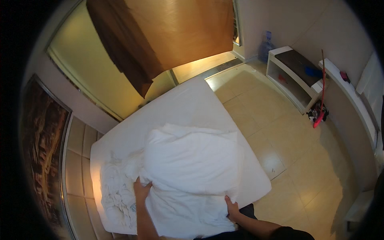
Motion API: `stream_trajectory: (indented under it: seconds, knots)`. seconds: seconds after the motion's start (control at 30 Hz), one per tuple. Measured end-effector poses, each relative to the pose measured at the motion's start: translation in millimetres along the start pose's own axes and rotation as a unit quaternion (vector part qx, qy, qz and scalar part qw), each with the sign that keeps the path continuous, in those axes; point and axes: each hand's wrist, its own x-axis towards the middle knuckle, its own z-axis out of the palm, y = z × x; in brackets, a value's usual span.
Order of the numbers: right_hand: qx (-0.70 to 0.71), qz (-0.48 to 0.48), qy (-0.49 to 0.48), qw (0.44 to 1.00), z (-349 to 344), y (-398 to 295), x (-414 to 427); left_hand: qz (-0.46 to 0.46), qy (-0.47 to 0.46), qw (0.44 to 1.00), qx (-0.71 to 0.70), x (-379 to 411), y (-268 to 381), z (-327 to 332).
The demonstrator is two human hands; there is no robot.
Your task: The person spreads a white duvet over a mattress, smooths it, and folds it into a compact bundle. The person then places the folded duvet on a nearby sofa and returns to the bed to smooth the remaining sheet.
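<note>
A white duvet lies folded over in a thick layer on a bed with a white fitted sheet. My left hand grips the duvet at its left edge, thumb and fingers pinching the cloth. At the opposite edge, nearer the bed's right side, my right hand holds the cloth too. Between my hands a flatter part of the duvet spreads toward my body. Crumpled white bedding is bunched beside my left forearm, close to the headboard.
A padded beige headboard and a framed picture stand left. Beyond the bed hangs a brown curtain. On the tiled floor at right are a low white cabinet, a water bottle and a red broom by some litter.
</note>
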Motion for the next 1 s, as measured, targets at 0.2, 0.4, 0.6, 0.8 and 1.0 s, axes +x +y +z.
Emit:
stream_trajectory:
  seconds: [0.2,0.4,0.6,0.8,1.0]
  knots:
    - [-0.388,-0.18,0.028,0.903,0,42,43,0.011,0.111,0.966,0.233,-25,-89,118]
    - [-0.433,-0.691,0.141,0.562,105,-62,-34,0.086,0.068,0.968,0.227,-52,-57,94]
    - [-0.447,-0.789,-0.006,0.421,290,-151,-38,0.0,0.24,0.953,0.186,7,-72,54]
    - [-0.752,-0.527,-0.108,0.381,371,-155,-18,-0.102,0.121,0.967,0.2,9,-69,56]
    - [-0.623,-0.659,0.0,0.421,330,-279,45,-0.061,0.2,0.952,0.225,-12,-65,89]
